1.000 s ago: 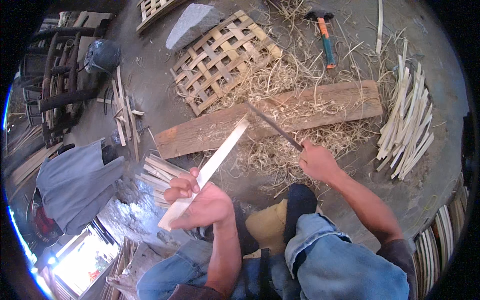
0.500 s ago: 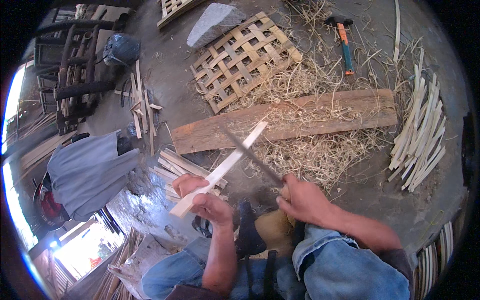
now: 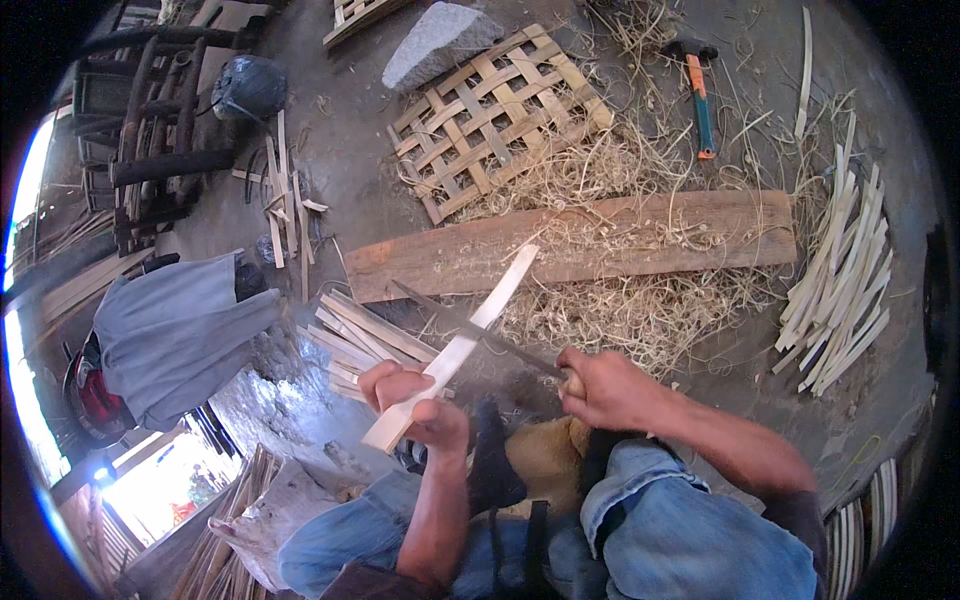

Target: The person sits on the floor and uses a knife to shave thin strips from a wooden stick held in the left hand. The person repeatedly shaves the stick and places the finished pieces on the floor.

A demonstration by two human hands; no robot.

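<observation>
My left hand [image 3: 415, 400] is closed around the lower part of a pale flat wooden strip [image 3: 468, 345], which slants up and away to the right. In my right hand [image 3: 610, 388] is the handle of a long thin knife [image 3: 510, 348]. Its dark blade points left and crosses the strip near the middle. The strip's far end overlaps the near edge of a long brown board [image 3: 600, 240] on the floor. Curly wood shavings [image 3: 640, 315] lie heaped on and around the board.
Beyond the board lie a woven slat panel [image 3: 500, 115], a grey stone [image 3: 440, 45] and a hammer [image 3: 698, 100]. Bundled pale strips [image 3: 840, 270] are at the right, more strips [image 3: 365, 335] by my left hand. A grey cloth [image 3: 180, 330] hangs at the left.
The knife blade has slid down along the strip toward my left hand. My left hand and the strip have shifted slightly right and nearer to me.
</observation>
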